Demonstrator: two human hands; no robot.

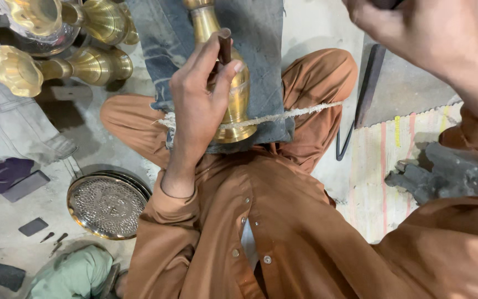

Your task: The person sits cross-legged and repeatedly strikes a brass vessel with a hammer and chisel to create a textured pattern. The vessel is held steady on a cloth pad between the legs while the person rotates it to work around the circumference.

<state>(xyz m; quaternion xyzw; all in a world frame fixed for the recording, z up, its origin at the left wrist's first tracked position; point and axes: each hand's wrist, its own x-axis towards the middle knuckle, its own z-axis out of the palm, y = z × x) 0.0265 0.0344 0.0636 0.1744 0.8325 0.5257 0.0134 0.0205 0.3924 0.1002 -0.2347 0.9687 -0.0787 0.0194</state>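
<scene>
A brass vase [233,99] lies on a grey-blue cloth [261,61] across my lap, tied down by a frayed white rope [300,112]. My left hand [197,97] rests on the vase body and pinches a short dark metal punch [225,47] upright against the brass. My right hand [410,39] is raised at the top right, fingers closed around a dark handle [385,3] that is mostly out of frame. I sit cross-legged in brown clothes.
Several finished brass vases [62,63] lie at the top left. An engraved round metal tray [107,205] sits on the floor at the left, with small tools nearby. A striped mat [380,166], a dark metal bar [369,83] and a grey lump [443,174] lie to the right.
</scene>
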